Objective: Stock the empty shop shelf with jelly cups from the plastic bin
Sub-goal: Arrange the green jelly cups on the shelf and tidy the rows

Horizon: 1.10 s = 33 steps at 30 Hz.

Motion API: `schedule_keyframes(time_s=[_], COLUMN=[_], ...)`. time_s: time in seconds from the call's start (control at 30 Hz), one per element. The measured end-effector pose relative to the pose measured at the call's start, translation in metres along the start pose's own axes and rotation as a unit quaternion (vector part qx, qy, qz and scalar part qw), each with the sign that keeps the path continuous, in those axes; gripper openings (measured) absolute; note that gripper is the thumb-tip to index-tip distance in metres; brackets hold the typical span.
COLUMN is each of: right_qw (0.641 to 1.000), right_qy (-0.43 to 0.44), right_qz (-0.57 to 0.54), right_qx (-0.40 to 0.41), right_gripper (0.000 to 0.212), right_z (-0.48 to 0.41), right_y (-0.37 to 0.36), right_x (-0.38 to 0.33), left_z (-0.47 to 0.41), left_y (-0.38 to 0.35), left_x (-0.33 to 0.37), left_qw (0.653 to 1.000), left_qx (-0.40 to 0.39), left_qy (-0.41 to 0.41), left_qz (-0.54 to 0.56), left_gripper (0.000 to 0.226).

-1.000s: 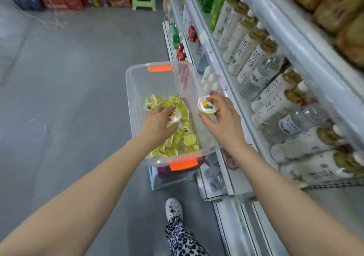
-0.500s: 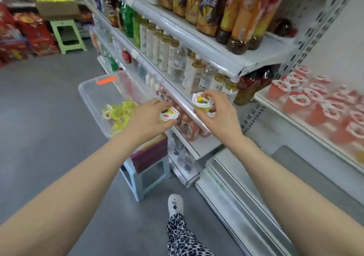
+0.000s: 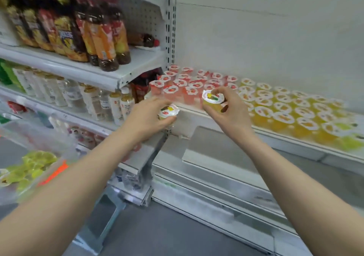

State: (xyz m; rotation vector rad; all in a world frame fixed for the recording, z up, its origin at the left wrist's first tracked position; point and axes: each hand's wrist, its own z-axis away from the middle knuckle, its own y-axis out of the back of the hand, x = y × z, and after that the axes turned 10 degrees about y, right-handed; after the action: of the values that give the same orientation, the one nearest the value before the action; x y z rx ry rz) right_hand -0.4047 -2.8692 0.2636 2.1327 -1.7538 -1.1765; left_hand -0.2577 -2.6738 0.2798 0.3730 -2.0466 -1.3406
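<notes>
The right hand [image 3: 233, 113] pinched a jelly cup [image 3: 213, 99] by its sides, thumb and curled fingertips round it. It was held at the front edge of the jelly shelf [image 3: 194, 115], lid up and tipped a little toward me, its short axis near upright. The left hand [image 3: 144, 118] gripped a second jelly cup [image 3: 169, 112] with curled fingers, just off the shelf's left end and slightly below its edge, its lid up too and leaning a bit rightward.

Both foil lids carried a fruit picture and a small red oval mark. The writing was too blurred to read.

On the shelf, red cups [image 3: 178, 85] packed the left end right behind the raised cup. Orange cups [image 3: 285, 110] ran in close rows from the middle rightward. Some greenish ones seemed to sit at the far right, but blur hid the detail.

Left of the shelf stood racks of bottles: orange-labelled drinks [image 3: 103, 38] higher up and pale tea bottles [image 3: 89, 100] about level with it, their labels unreadable. Further left and lower sat the clear plastic bin [image 3: 45, 139], with an orange latch and green cups [image 3: 33, 167] inside. A grey floor [image 3: 167, 236] lay below.
</notes>
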Motion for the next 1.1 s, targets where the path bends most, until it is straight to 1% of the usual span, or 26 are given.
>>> schedule_keyframes(time_s=[0.17, 0.27, 0.47, 0.6, 0.67, 0.77, 0.9, 1.0, 1.1], right_qw=[0.998, 0.995, 0.989, 0.981, 0.975, 0.966, 0.959, 0.956, 0.954], right_qy=[-0.01, -0.032, -0.068, -0.114, -0.152, -0.202, -0.236, -0.247, -0.257], right_qz=[0.05, 0.073, 0.111, 0.132, 0.138, 0.15, 0.16, 0.158, 0.148], right_qx=[0.045, 0.063, 0.072, 0.085, 0.084, 0.056, 0.005, -0.031, -0.049], right_gripper=[0.035, 0.035, 0.034, 0.034, 0.033, 0.033, 0.035, 0.035, 0.035], right_z=[0.01, 0.021, 0.044, 0.057, 0.065, 0.076, 0.081, 0.075, 0.066], right_y=[0.091, 0.145, 0.254, 0.315, 0.339, 0.363, 0.376, 0.374, 0.367], right_x=[0.051, 0.089, 0.164, 0.218, 0.245, 0.286, 0.332, 0.356, 0.372], left_z=[-0.037, -0.054, -0.085, -0.107, -0.116, -0.129, -0.144, -0.154, -0.163], left_y=[-0.025, -0.047, -0.095, -0.124, -0.14, -0.162, -0.181, -0.192, -0.199], left_x=[0.097, 0.16, 0.284, 0.355, 0.385, 0.425, 0.463, 0.479, 0.486], left_qw=[0.997, 0.994, 0.983, 0.981, 0.98, 0.981, 0.983, 0.984, 0.985], left_qx=[0.009, 0.007, -0.02, -0.039, -0.051, -0.059, -0.067, -0.07, -0.065], left_qy=[-0.067, -0.089, -0.09, -0.103, -0.104, -0.102, -0.091, -0.091, -0.094], left_qz=[0.028, 0.063, 0.156, 0.162, 0.16, 0.151, 0.148, 0.139, 0.131], left_gripper=[0.051, 0.047, 0.049, 0.054, 0.055, 0.054, 0.052, 0.053, 0.052])
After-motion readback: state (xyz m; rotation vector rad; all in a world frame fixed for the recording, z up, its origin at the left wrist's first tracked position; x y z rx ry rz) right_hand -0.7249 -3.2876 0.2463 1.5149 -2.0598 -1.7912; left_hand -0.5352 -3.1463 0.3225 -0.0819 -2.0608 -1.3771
